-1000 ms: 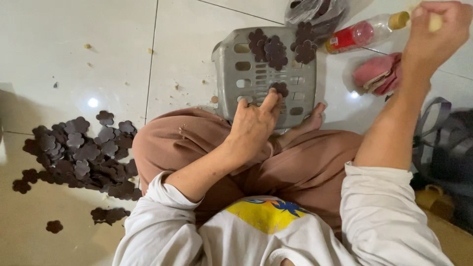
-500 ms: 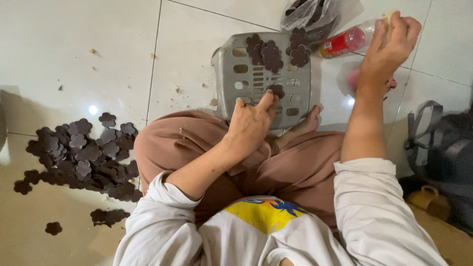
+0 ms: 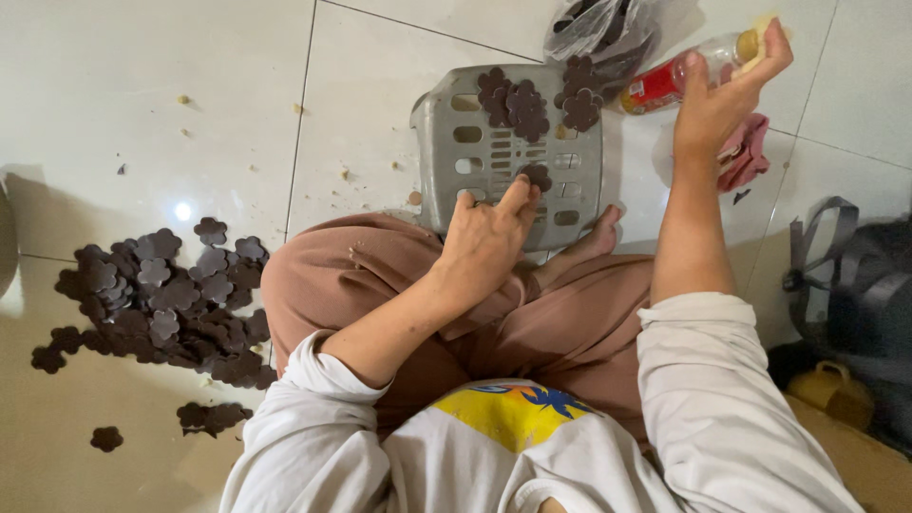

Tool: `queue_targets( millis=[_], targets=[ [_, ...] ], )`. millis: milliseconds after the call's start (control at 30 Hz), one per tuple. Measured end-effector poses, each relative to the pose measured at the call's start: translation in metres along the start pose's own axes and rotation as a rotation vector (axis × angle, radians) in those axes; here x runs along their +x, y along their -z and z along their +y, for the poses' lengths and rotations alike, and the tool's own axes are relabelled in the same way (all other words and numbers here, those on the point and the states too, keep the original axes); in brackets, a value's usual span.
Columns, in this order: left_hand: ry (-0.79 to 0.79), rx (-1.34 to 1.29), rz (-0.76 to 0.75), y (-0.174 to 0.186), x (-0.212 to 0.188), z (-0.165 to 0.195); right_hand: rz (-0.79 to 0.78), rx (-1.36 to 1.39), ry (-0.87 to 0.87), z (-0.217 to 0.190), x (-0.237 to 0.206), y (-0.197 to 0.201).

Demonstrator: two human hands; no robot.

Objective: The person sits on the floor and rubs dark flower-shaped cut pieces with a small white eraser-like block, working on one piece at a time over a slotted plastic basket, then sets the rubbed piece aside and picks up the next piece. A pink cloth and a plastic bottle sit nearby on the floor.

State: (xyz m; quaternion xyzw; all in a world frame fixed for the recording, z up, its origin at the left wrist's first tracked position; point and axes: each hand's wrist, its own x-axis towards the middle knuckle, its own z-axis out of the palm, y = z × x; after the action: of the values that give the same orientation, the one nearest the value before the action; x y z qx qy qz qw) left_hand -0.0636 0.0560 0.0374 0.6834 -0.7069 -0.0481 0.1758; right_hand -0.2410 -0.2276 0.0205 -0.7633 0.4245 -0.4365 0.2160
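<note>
A brown piece (image 3: 537,176) on the upturned basket (image 3: 446,180) is pinched by the left hand (image 3: 486,245); the bottle (image 3: 679,74) is clasped in the right hand (image 3: 717,100), further right.

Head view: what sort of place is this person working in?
Probably a home, with piecework done sitting on the tiled floor. An upturned grey plastic basket serves as a work surface, a heap of dark flower-shaped cutouts lies on the tiles, and a backpack sits nearby.

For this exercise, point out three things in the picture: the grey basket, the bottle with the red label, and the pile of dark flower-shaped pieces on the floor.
grey basket (image 3: 446,180), head view, left wall.
bottle (image 3: 665,81), head view, red label.
pile of flower-shaped pieces (image 3: 171,299), head view, middle of heap.
</note>
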Motion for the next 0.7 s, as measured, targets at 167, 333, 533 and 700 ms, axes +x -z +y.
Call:
queue_targets(
  millis=[167, 333, 533, 700],
  targets=[
    [0.004, 0.015, -0.011, 0.002, 0.001, 0.000, 0.082, 0.055, -0.008, 0.002, 0.005, 0.000],
    [0.008, -0.010, 0.003, 0.005, 0.002, 0.000, 0.345, 0.587, -0.542, 0.009, 0.026, 0.026],
    [-0.001, -0.009, -0.003, 0.004, 0.001, 0.000, 0.391, 1.436, -0.794, 0.026, 0.043, 0.065],
    [0.015, -0.013, 0.002, 0.003, 0.002, 0.000, 0.334, 1.604, -0.777, 0.032, 0.047, 0.080]
  ],
)
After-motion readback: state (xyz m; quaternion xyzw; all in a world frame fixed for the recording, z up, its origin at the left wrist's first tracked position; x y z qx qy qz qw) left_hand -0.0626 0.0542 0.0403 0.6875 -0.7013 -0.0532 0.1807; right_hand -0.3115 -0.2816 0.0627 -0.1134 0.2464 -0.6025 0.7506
